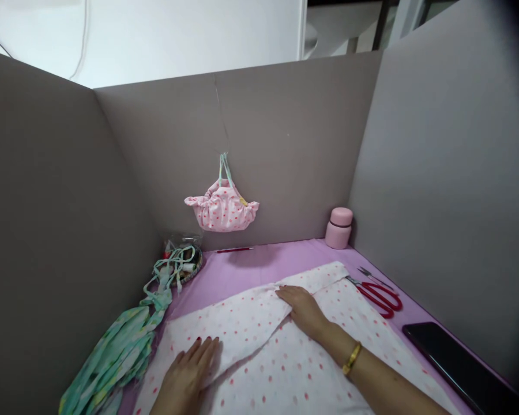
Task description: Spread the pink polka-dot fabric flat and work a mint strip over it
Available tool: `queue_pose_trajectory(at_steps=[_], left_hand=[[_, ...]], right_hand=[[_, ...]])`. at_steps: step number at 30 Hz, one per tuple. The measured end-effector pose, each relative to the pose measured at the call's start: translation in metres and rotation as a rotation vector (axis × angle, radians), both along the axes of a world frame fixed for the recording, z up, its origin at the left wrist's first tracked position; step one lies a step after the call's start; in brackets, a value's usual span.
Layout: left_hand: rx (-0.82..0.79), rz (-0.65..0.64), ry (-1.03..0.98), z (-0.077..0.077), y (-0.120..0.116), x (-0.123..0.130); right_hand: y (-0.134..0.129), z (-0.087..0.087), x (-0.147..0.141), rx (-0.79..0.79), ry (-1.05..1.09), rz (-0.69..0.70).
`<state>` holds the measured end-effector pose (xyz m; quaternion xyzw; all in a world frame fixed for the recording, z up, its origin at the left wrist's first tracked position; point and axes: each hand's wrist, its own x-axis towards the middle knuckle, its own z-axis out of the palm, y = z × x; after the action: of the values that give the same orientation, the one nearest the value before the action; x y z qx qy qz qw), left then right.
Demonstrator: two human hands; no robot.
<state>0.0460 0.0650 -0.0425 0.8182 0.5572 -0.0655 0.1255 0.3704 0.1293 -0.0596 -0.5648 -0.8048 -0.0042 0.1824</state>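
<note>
Head view: dotted fabric (285, 369) lay flat on the tabletop (259, 262), left of the red scissors (378, 294).
Hands: left hand (190, 369) and right hand (303, 308) pressed the folded flap, fingers flat, slightly apart.
Handling: probably light, limp; best taken by the edges.

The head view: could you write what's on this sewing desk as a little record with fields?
Surface: purple table cover, grey partition walls around it
Main cloth: white fabric with pink dots, one flap folded over
Left hand: flat on the folded flap, open
Right hand: flat on the fabric by the fold's edge, open; gold bracelet on the wrist
Hanging: small pink dotted pouch on a thread
Right side: red scissors, dark phone, pink flask
Left side: green fabric strips
</note>
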Motion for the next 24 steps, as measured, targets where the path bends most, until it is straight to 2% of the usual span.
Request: queue_pose_trajectory(at_steps=[4,6,8,13,16,18,20,22,24], left_hand=[[0.097,0.070,-0.149,0.009,0.023,-0.027],[0.123,0.147,-0.226,0.022,0.048,-0.036],[0.142,0.165,-0.256,0.037,0.080,-0.041],[0.264,0.259,-0.223,0.071,0.162,-0.034],[0.402,0.352,-0.161,0.082,0.182,-0.018],[0.538,0.396,-0.135,0.078,0.176,0.004],[0.631,0.367,-0.132,0.060,0.159,0.038],[0.588,0.205,-0.137,0.033,0.137,0.076],[0.414,-0.064,-0.133,0.005,0.121,0.105]], right_hand=[[0.007,0.017,0.039,-0.010,-0.068,-0.081],[0.015,0.027,0.067,-0.027,-0.097,-0.156],[0.027,0.038,0.095,-0.055,-0.127,-0.260],[0.071,0.061,0.139,-0.113,-0.143,-0.564],[0.090,0.069,0.139,-0.111,-0.099,-0.692],[0.092,0.067,0.121,-0.075,-0.063,-0.737],[0.084,0.055,0.087,-0.038,-0.037,-0.705],[0.070,0.035,0.045,-0.047,-0.031,-0.550],[0.055,0.012,0.010,-0.109,-0.036,-0.308]])
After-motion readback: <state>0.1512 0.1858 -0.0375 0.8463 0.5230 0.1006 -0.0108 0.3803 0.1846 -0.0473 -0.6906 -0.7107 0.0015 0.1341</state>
